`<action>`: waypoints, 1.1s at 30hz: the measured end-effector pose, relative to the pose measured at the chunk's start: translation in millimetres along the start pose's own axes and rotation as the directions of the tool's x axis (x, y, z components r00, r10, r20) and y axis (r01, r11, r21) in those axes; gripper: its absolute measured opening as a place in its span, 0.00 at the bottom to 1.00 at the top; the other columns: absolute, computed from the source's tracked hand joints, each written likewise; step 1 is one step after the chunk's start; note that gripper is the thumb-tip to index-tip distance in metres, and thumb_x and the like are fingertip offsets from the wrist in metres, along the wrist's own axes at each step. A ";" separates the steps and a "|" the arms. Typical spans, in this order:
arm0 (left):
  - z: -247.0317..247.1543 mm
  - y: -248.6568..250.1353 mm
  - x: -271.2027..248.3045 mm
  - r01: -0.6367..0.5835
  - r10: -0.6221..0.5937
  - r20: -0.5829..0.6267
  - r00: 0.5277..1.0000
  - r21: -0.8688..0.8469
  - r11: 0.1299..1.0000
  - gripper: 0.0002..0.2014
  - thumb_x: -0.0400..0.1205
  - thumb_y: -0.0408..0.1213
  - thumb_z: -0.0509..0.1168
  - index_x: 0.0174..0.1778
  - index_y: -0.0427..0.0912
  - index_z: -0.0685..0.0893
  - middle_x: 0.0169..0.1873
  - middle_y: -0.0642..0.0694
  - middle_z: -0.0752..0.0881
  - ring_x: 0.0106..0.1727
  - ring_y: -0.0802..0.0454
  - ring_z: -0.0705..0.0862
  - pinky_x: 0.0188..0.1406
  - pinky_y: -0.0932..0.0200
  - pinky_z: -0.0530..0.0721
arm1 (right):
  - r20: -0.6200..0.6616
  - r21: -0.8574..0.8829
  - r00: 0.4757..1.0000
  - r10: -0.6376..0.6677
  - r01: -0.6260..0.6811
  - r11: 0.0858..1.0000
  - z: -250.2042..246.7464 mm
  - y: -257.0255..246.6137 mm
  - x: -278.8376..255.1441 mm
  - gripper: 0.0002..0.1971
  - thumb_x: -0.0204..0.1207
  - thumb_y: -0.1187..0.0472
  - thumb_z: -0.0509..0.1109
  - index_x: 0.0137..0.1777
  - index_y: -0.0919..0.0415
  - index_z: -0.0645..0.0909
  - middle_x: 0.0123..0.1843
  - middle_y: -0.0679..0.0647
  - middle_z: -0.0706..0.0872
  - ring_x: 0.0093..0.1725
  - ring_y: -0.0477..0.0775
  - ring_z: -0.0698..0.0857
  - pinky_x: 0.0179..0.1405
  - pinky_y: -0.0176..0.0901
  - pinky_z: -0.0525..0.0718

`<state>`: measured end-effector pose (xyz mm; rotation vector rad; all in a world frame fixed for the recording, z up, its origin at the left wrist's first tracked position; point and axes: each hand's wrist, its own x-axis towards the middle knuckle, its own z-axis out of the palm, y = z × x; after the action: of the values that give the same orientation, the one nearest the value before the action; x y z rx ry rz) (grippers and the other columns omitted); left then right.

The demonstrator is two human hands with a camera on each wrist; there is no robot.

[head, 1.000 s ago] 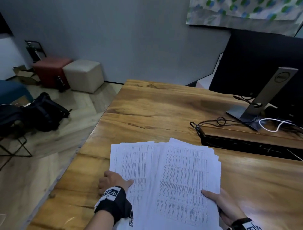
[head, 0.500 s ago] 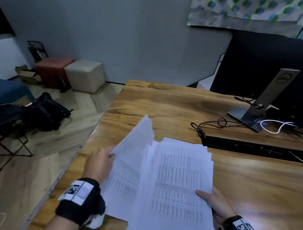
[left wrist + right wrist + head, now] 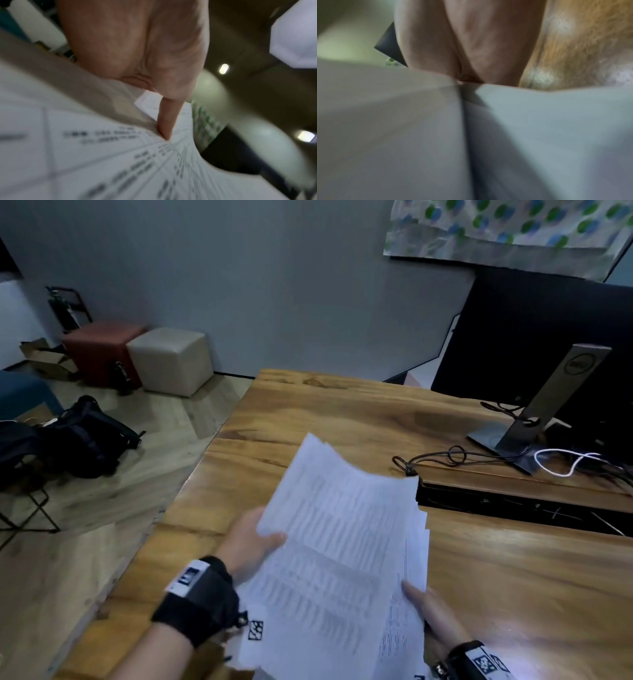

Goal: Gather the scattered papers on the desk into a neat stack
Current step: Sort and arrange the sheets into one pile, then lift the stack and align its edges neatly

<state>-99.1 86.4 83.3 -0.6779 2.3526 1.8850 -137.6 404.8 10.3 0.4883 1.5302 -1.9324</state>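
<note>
White printed papers (image 3: 335, 559) lie in one loose, uneven pile near the front of the wooden desk (image 3: 513, 594). My left hand (image 3: 250, 546) grips the pile's left edge, thumb on top, with the upper sheets raised and tilted over the rest. My right hand (image 3: 431, 611) holds the right edge, with its thumb on top and its fingers hidden underneath. In the left wrist view a finger (image 3: 167, 121) presses on the blurred printed papers (image 3: 85, 155). The right wrist view shows the papers (image 3: 402, 135) running into the fold of my right hand (image 3: 471, 40).
A black monitor (image 3: 548, 337) on a grey stand (image 3: 548, 412) sits at the back right. Dark cables (image 3: 455, 455) and a white cable (image 3: 561, 463) lie in front of it, beside a black slot (image 3: 513, 501). The desk's left edge (image 3: 191, 484) drops to the floor.
My left hand has lifted the left bundle of sheets and swung it to the right, over the bundle held by my right hand. The wide spread has narrowed into one pile.
</note>
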 end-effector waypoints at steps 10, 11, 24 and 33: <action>57.7 -88.8 6.0 0.111 -0.096 -0.055 0.994 0.563 0.819 0.27 0.79 0.49 0.64 0.75 0.49 0.74 0.73 0.44 0.72 0.77 0.41 0.68 0.75 0.48 0.72 | 0.061 -0.125 0.998 -0.023 0.030 0.992 16.6 -2.1 5.0 0.21 0.79 0.80 0.65 0.71 0.70 0.76 0.56 0.67 0.92 0.53 0.69 0.92 0.50 0.64 0.89; 51.9 -88.8 8.8 0.154 -0.112 -0.110 0.988 0.540 0.828 0.31 0.76 0.53 0.67 0.76 0.50 0.73 0.75 0.43 0.71 0.79 0.40 0.66 0.76 0.44 0.71 | 0.070 -0.133 0.997 -0.041 0.050 0.990 17.1 -5.4 4.2 0.20 0.79 0.80 0.64 0.70 0.71 0.76 0.56 0.68 0.92 0.54 0.70 0.92 0.53 0.65 0.89; 1.9 9.6 4.7 -0.153 0.247 0.144 0.958 -0.471 0.869 0.45 0.47 0.49 0.90 0.61 0.35 0.86 0.57 0.38 0.93 0.58 0.43 0.91 0.51 0.56 0.90 | 0.219 -0.108 0.899 -0.379 0.408 0.907 47.2 -69.9 -36.4 0.18 0.67 0.75 0.74 0.59 0.71 0.83 0.52 0.63 0.94 0.52 0.67 0.91 0.45 0.45 0.91; -8.8 46.0 -4.0 -0.329 0.353 -0.010 0.935 -0.388 0.861 0.31 0.49 0.40 0.88 0.49 0.42 0.91 0.45 0.49 0.96 0.50 0.55 0.93 0.48 0.66 0.89 | 0.142 -0.231 0.760 -0.634 0.648 0.726 59.2 -94.8 -51.1 0.18 0.71 0.76 0.76 0.62 0.67 0.85 0.55 0.50 0.94 0.53 0.44 0.92 0.43 0.27 0.87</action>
<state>-110.2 86.8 128.9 -0.2119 2.1953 2.5178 -157.8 373.1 127.3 -0.2673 2.0749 -2.1386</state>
